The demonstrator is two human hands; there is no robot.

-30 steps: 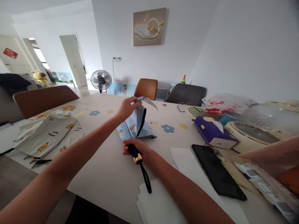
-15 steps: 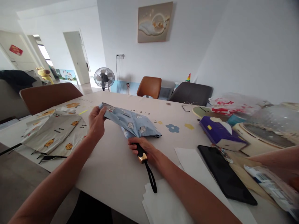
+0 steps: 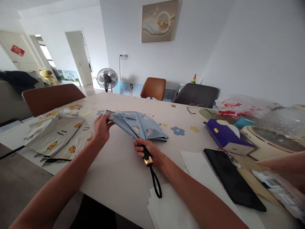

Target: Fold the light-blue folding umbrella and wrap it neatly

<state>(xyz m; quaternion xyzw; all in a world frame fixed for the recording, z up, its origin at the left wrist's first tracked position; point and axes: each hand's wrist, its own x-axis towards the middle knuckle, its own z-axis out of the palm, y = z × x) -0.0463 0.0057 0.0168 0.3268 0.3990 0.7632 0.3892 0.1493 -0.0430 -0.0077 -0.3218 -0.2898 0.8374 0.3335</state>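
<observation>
A folding umbrella with light blue canopy (image 3: 138,125) printed with small animals lies over the table (image 3: 119,171). My right hand (image 3: 150,151) is closed around its black handle with a gold ring; a black wrist loop (image 3: 156,184) trails from it toward me. My left hand (image 3: 101,128) pinches the canopy's left edge and holds that fold out to the left.
A second, beige patterned umbrella (image 3: 57,135) lies at the left. White paper sheets (image 3: 171,206), a black tablet (image 3: 233,181), a purple tissue box (image 3: 226,136), a cooker with glass lid (image 3: 274,133), bags and glasses (image 3: 194,108) crowd the right. Chairs ring the table.
My left hand has brought the canopy's edge down from above the umbrella and pulled it out to the left, spreading the fabric. My right hand has stayed on the handle.
</observation>
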